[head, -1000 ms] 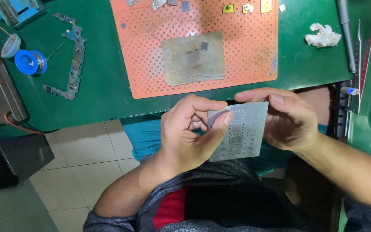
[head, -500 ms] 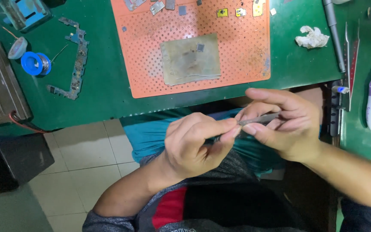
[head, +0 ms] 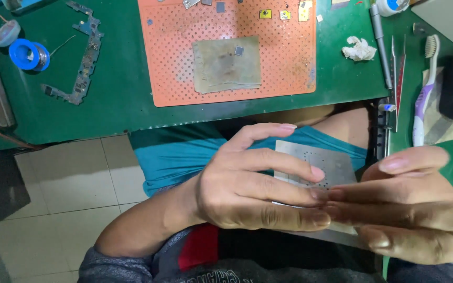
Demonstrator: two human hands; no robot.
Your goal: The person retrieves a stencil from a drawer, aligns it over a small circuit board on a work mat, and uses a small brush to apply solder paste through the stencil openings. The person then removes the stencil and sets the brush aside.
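The thin metal stencil plate (head: 318, 165) now lies flat and face up between both hands, close over the person's lap. Half a second ago it was turned on its edge, and before that it faced up again, so it is being turned over and looked at on both sides. It is grey, square and full of tiny holes.

The left hand (head: 247, 188) lies over its left side, fingers pressed on it. The right hand (head: 410, 209) pinches its right edge.

Farther away, on the green table (head: 121, 89), sit an orange mat (head: 226, 52), a blue solder spool (head: 27, 54), a circuit board strip (head: 82, 57) and a purple toothbrush (head: 425, 89).
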